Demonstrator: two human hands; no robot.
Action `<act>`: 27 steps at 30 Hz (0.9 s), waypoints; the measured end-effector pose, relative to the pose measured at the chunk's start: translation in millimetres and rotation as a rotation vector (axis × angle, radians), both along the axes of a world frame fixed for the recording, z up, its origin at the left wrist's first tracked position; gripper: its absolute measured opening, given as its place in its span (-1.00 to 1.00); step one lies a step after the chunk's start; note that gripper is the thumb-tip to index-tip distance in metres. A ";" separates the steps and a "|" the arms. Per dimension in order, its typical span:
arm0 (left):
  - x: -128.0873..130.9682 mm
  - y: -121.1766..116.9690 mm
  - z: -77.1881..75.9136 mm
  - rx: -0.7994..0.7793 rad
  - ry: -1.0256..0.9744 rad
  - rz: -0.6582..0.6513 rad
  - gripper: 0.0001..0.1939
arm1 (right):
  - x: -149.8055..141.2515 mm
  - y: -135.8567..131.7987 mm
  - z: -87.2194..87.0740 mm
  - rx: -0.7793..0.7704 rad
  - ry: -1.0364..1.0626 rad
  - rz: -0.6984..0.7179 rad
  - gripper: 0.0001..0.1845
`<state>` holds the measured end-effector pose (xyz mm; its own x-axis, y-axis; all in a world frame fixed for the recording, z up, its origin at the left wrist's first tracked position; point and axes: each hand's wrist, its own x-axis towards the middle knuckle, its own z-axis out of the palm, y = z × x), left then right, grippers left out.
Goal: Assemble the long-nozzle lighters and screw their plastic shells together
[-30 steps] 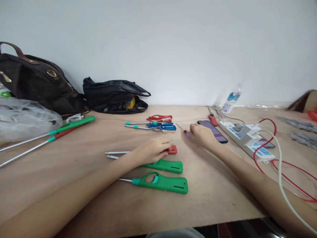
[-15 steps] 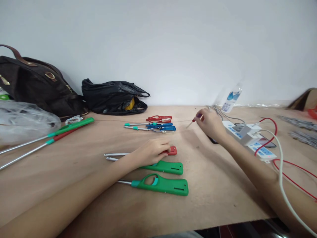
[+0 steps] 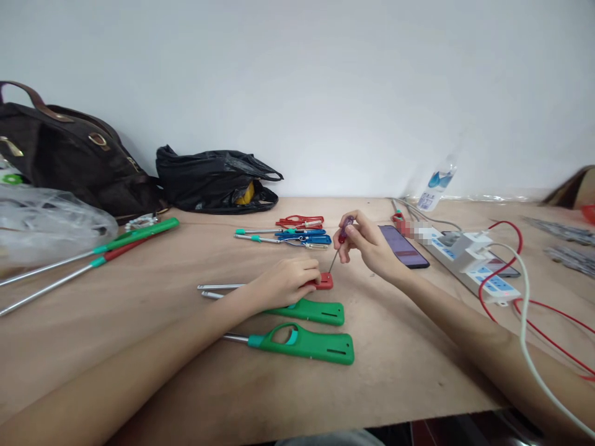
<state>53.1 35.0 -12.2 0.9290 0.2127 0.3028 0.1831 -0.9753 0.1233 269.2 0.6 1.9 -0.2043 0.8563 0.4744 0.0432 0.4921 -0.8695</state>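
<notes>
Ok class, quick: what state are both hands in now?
Left hand: closed on a red lighter.
Right hand: closed, holding the screwdriver, its tip at that lighter's handle end.

Mid of red lighter [image 3: 324, 283] hidden by L hand [image 3: 294, 280]; dark bag [image 3: 77, 164] cut off @ L edge.

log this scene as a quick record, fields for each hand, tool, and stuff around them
left hand: fingers curled over a long-necked red plastic lighter
right hand: holds the tool
tool: thin metal-shafted screwdriver with a red-and-purple handle, tilted, its tip at the red lighter's handle end
nearer the person: two long-necked green plastic lighters
beyond the left hand: red and blue plastic handles
right side: dark phone, white power strip with blue socket faces
back left: crumpled black plastic bag
</notes>
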 end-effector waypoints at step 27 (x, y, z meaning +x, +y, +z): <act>-0.6 1.3 -2.2 0.044 0.000 -0.006 -0.89 | -7.9 -12.7 4.8 0.036 -0.222 -0.062 -0.75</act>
